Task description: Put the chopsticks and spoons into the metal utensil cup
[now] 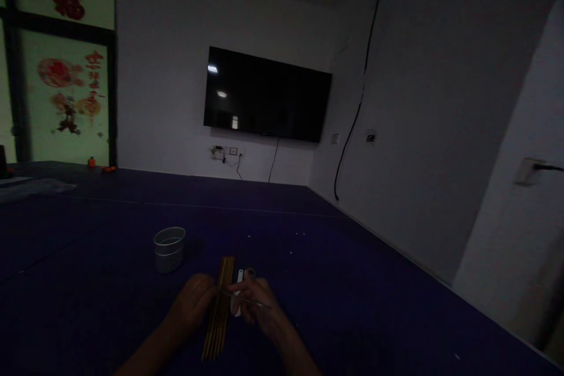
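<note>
A bundle of thin yellowish wooden sticks [219, 311] lies lengthwise on the dark blue surface [352, 282] just in front of me. My left hand [192, 299] rests at the bundle's left side, fingers touching the sticks. My right hand [254, 301] is curled on the right side, gripping a small white tool [239, 279] and pinching a thin stick or wire that points right. The room is dim, so finer detail is hard to read.
A small round metal cup [169, 248] stands on the surface to the left, beyond my hands. A black wall screen [267, 96] hangs ahead. White walls close the right side. A window with red decorations [66, 91] is at far left.
</note>
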A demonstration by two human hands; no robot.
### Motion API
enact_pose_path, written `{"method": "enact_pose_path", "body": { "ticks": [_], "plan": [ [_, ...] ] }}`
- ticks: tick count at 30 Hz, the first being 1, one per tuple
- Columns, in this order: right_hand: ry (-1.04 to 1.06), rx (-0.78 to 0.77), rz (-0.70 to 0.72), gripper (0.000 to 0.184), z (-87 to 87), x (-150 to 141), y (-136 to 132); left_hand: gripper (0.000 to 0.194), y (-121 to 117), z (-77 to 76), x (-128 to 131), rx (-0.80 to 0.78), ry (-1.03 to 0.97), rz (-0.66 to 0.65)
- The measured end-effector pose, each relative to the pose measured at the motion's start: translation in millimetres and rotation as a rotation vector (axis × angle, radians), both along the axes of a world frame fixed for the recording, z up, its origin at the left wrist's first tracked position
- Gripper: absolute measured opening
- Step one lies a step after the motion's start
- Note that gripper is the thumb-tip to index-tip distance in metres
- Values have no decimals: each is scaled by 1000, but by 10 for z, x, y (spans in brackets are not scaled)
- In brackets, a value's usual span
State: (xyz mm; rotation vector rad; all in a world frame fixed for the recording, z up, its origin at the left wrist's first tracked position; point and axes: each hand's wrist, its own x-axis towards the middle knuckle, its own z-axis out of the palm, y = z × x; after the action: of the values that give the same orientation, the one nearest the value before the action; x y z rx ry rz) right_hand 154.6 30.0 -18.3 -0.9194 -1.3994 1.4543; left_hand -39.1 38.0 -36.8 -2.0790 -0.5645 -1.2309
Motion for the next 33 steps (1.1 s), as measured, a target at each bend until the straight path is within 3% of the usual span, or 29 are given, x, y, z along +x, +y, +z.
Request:
{"method": "enact_pose_path", "body": {
  "ticks": [3, 7, 10, 12, 15, 17, 21, 25, 33],
  "plan": [
    [-42, -32, 140, 60, 3, 60, -47, 22, 27, -49, -8, 56, 28, -16],
    [-100, -75, 161, 54, 24, 117, -81, 25, 43, -81, 49, 133, -16, -28],
    [-118, -25, 35, 42, 0, 146, -45, 31, 39, -82, 80, 141, -96, 54],
    [-143, 40, -158, 37, -66, 176, 16, 28, 30, -75, 67, 123, -119, 189],
    [-273, 114, -579, 34, -219, 248, 133, 22, 29, -66, 17, 140, -118, 305],
    [-311, 115, -662, 33, -318, 302, 198, 21, 48, -70, -7, 132, -107, 287],
    [-398, 101, -717, 31, -442, 377, 266, 26, 109, -103, 4, 69, -98, 200],
    [-515, 98, -717, 33, -486, 388, 284, 32, 139, -145, 28, 31, -30, 193],
    [-780, 216, -710, 32, -386, 331, 235, 36, 149, -174, 36, -151, 17, 121]
  ]
}}
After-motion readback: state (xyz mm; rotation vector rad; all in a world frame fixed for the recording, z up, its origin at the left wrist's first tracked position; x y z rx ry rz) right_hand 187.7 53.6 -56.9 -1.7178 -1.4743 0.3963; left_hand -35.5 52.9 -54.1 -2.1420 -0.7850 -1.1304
